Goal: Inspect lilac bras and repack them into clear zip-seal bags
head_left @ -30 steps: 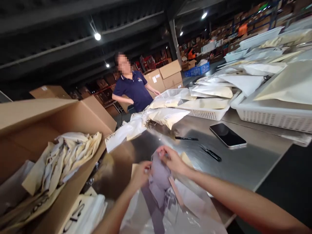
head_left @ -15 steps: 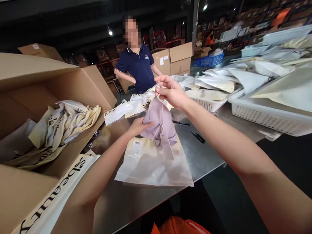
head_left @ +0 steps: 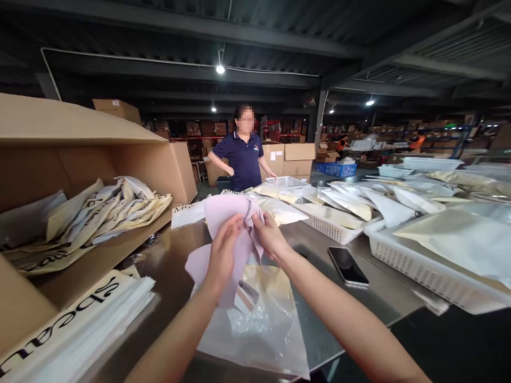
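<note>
- At 9 to 10 o'clock from the lilac garment [head_left: 225, 210], an open carton [head_left: 181, 165] is seen, with printed bags [head_left: 109, 215] heaped inside; whether these have been filled cannot be told.
- At 8 o'clock, a flat stack of printed sleeves [head_left: 96, 314] is laid on the steel tabletop [head_left: 383, 302], untouched.
- By the left hand [head_left: 222, 252], the garment is met with fingers held nearly straight; whether it is gripped cannot be told, since the hand is blurred.
- At the centre, the garment is held up over the tabletop, draped loosely toward 7 o'clock. It is out of any bag and not folded flat, so its handling is judged to be midway.
- At 12 o'clock, a co-worker [head_left: 243, 162] in a navy shirt is seen standing.
- At 6 o'clock, below the garment, a card tag [head_left: 244, 300] is seen over a pale plastic bag [head_left: 259, 340], spread flat.
- By the right hand [head_left: 269, 236], an edge of the garment is pinched, thumb and fingers clamped on it.
- At 3 o'clock, a phone [head_left: 348, 266] is laid face up; beyond it, white baskets [head_left: 419, 279] are loaded with pale packets [head_left: 451, 234], untouched by either hand.
</note>
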`<state>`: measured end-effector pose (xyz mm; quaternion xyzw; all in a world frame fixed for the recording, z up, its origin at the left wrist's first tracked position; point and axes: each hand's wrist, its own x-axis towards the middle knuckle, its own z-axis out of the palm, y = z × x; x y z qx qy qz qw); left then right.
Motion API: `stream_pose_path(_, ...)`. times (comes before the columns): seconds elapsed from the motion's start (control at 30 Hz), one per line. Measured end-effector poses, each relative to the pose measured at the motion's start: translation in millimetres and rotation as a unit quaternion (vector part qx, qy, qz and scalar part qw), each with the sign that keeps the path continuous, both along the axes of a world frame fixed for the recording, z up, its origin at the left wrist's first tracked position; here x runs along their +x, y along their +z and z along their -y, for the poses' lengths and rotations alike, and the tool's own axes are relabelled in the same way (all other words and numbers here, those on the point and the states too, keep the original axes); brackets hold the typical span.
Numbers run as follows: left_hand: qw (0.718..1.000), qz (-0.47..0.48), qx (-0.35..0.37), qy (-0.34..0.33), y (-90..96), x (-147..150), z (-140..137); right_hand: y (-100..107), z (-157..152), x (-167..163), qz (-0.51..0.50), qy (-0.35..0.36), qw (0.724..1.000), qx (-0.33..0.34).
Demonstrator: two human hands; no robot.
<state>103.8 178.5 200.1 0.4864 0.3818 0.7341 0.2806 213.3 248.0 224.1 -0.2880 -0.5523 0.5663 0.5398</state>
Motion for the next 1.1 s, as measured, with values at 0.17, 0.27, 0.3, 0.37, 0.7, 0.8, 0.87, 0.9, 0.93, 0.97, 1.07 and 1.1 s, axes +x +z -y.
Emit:
stream_pose_path(0.17,0.953,0.101,-0.129,-0.254,-58.0,-6.4,50.0,34.8,14.1,-49.0,-0.055,0.025,0.997,-0.049)
stream_pose_path(0.27,0.893,0.309,-0.111,-0.307,-52.8,-26.3,46.5,42.1,25.8,-56.7,-0.063,0.056,0.995,-0.047)
stream_pose_path(0.3,0.896,0.368,-0.062,-0.24,-46.5,-39.5,42.3,40.2,26.6,-51.2,-0.042,0.06,0.997,-0.034)
stream_pose_path(0.37,0.895,0.438,0.007,-0.081,-37.0,-74.5,34.8,30.8,22.0,-27.0,0.039,0.05,0.998,0.008)
stream_pose_path(0.7,0.824,0.504,-0.207,0.159,-151.5,-169.2,79.2,-89.7,-37.7,147.6,0.584,0.055,0.807,-0.061)
stream_pose_path(0.8,0.832,0.48,-0.226,0.16,-161.4,-166.1,95.1,-119.2,-38.0,171.4,0.658,0.051,0.748,-0.068)
stream_pose_path(0.87,0.85,0.456,-0.209,0.161,-156.3,-165.8,100.5,-128.0,-31.5,182.5,0.689,0.001,0.723,-0.051)
stream_pose_path(0.9,0.858,0.442,-0.202,0.164,-152.5,-165.5,102.6,-129.8,-24.7,186.1,0.694,-0.046,0.718,-0.036)
stream_pose_path(0.93,0.866,0.426,-0.201,0.169,-149.0,-164.7,104.8,-130.7,-14.8,187.9,0.69,-0.116,0.714,-0.008)
stream_pose_path(0.97,0.87,0.407,-0.211,0.183,-146.3,-163.3,107.5,-131.2,-1.8,187.3,0.671,-0.19,0.716,0.023)
stream_pose_path(1.07,0.87,0.328,-0.281,0.238,-145.1,-154.6,119.9,-135.9,50.2,167.8,0.521,-0.281,0.806,-0.018)
stream_pose_path(1.1,0.875,0.285,-0.298,0.255,-146.8,-150.7,125.5,-139.2,68.5,155.7,0.446,-0.219,0.86,-0.117)
